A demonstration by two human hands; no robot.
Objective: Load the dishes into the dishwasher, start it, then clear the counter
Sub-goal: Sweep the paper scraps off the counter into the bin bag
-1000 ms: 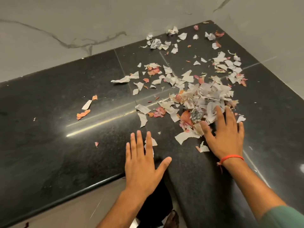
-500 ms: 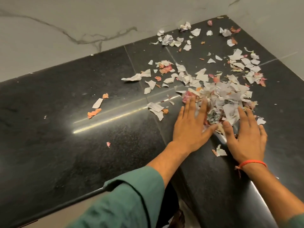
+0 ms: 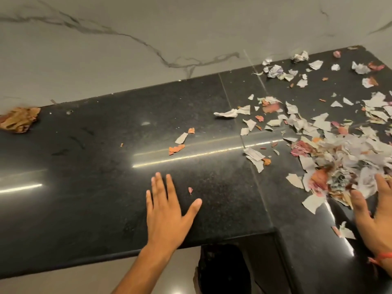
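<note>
Torn white and pink paper scraps lie heaped in a pile (image 3: 343, 166) on the right part of the black stone counter (image 3: 106, 166). My right hand (image 3: 375, 217) lies flat at the pile's near edge, fingers straight and touching the scraps, partly cut off by the frame edge. My left hand (image 3: 167, 211) rests flat on bare counter near the front edge, fingers spread, holding nothing. A tiny pink scrap (image 3: 190, 190) lies just right of its fingers. Two loose scraps (image 3: 180, 143) sit farther back.
A crumpled brown wad (image 3: 19, 119) lies at the far left against the marbled wall (image 3: 148, 39). More scraps are scattered toward the back right corner (image 3: 318, 66). The counter turns an inner corner (image 3: 273, 230) near me, with a dark gap below.
My left hand has left the pile and moved left onto bare counter. The view has swung left, bringing the brown wad in. My right hand stays at the pile.
</note>
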